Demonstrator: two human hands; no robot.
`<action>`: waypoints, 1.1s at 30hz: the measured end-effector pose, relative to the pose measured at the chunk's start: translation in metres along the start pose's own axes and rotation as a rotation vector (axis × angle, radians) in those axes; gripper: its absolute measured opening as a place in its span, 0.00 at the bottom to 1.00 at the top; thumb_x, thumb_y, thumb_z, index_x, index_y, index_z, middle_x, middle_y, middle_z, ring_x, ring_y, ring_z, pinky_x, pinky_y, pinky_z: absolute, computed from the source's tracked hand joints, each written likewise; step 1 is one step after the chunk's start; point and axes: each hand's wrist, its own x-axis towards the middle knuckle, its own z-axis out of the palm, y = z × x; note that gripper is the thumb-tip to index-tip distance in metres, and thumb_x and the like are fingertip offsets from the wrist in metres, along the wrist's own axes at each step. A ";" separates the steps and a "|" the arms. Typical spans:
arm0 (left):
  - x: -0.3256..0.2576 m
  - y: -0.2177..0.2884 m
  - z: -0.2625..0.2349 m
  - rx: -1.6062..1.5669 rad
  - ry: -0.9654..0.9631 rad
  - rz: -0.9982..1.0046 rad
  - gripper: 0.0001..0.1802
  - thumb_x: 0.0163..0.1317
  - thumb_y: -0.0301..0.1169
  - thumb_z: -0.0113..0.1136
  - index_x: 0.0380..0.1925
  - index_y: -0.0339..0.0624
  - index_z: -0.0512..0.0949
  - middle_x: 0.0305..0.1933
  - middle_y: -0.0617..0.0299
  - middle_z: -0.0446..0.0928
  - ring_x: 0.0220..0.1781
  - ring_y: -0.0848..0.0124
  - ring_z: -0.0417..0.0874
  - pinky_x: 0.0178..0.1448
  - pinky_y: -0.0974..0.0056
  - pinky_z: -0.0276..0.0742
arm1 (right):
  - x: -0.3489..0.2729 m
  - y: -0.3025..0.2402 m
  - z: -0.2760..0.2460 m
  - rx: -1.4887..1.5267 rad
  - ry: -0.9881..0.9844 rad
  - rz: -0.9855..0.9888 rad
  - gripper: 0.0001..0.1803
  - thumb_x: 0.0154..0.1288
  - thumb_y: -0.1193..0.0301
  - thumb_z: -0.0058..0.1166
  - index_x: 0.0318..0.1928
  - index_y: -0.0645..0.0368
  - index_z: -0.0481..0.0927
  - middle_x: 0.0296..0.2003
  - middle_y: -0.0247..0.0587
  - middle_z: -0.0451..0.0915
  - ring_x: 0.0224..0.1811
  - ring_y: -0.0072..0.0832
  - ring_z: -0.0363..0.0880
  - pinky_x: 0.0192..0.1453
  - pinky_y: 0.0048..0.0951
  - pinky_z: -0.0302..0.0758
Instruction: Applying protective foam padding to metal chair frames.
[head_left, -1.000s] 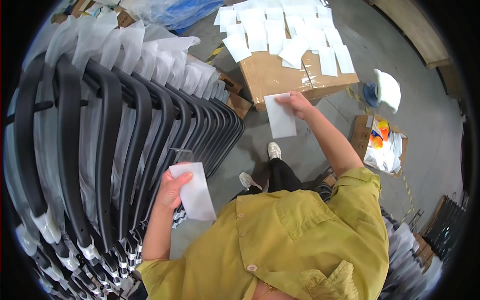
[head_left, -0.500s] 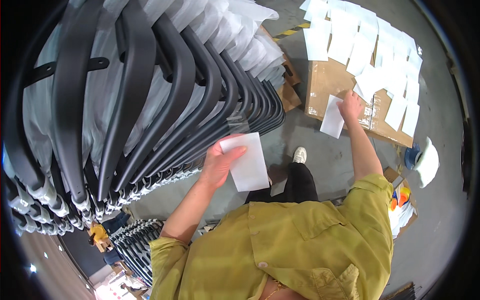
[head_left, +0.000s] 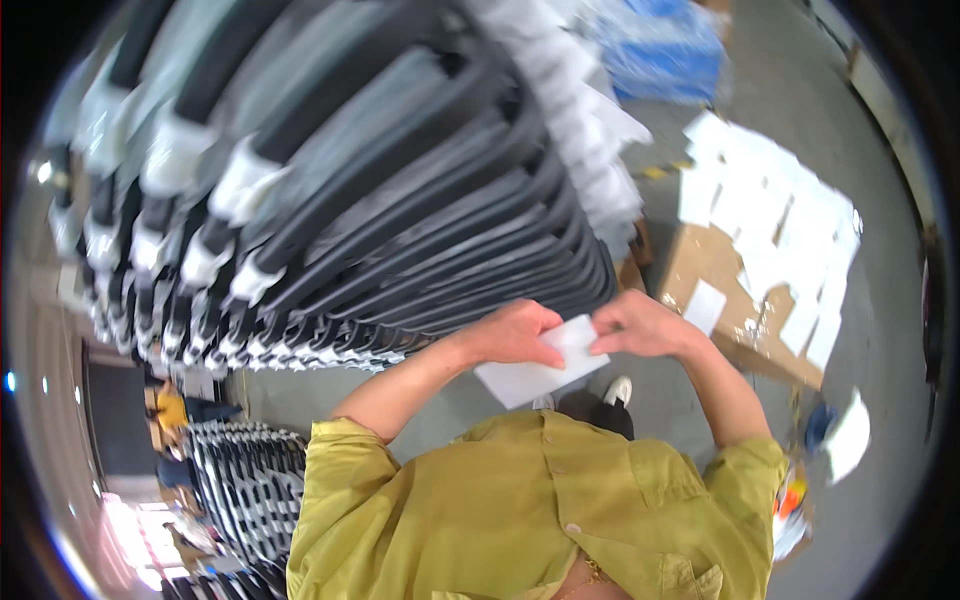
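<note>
In front of my chest my left hand point(head_left: 515, 335) grips a thin white rectangular sheet point(head_left: 532, 382), thumb on top. My right hand point(head_left: 638, 324) has its fingertips closed on the sheet's far right corner. Whether it is one layer or a pouch I cannot make out. Just beyond both hands hang rows of dark curved metal frames point(head_left: 440, 245), with white wrapping between them and on their near ends.
To the right, a brown carton point(head_left: 690, 260) carries many similar white sheets point(head_left: 780, 220), one point(head_left: 705, 306) lying apart at its near edge. A blue plastic-wrapped stack point(head_left: 660, 50) stands behind. More racked frames point(head_left: 240, 480) and a person in yellow point(head_left: 172, 406) are at lower left.
My right hand has come from the carton to the sheet in my left hand. The sheet is now tilted between both hands, and the view has swung left.
</note>
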 end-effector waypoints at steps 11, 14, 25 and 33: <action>-0.143 -0.052 -0.061 0.149 0.258 0.019 0.14 0.42 0.35 0.63 0.27 0.36 0.77 0.23 0.55 0.76 0.26 0.75 0.73 0.32 0.68 0.69 | 0.004 -0.052 0.010 0.059 0.083 0.065 0.16 0.47 0.71 0.61 0.38 0.61 0.76 0.33 0.33 0.76 0.35 0.21 0.72 0.42 0.25 0.70; -0.159 -0.033 -0.075 0.155 0.247 0.015 0.14 0.42 0.33 0.64 0.27 0.35 0.77 0.22 0.58 0.76 0.25 0.78 0.71 0.32 0.70 0.68 | 0.026 -0.086 0.011 0.269 0.159 -0.024 0.25 0.47 0.72 0.61 0.47 0.63 0.70 0.44 0.39 0.74 0.49 0.26 0.70 0.54 0.27 0.65; -0.173 -0.051 -0.083 -0.263 0.150 -0.031 0.17 0.41 0.28 0.67 0.33 0.33 0.77 0.30 0.63 0.78 0.32 0.80 0.75 0.39 0.73 0.71 | 0.027 -0.107 0.074 -0.245 0.671 -0.350 0.26 0.48 0.79 0.57 0.50 0.64 0.67 0.48 0.43 0.71 0.50 0.27 0.70 0.51 0.27 0.66; -0.167 -0.064 -0.076 -0.427 0.076 0.048 0.16 0.41 0.25 0.67 0.33 0.32 0.77 0.32 0.63 0.78 0.32 0.79 0.76 0.40 0.73 0.71 | 0.030 -0.117 0.088 0.724 0.491 -0.216 0.25 0.51 0.83 0.53 0.53 0.63 0.65 0.47 0.43 0.72 0.47 0.26 0.72 0.47 0.25 0.71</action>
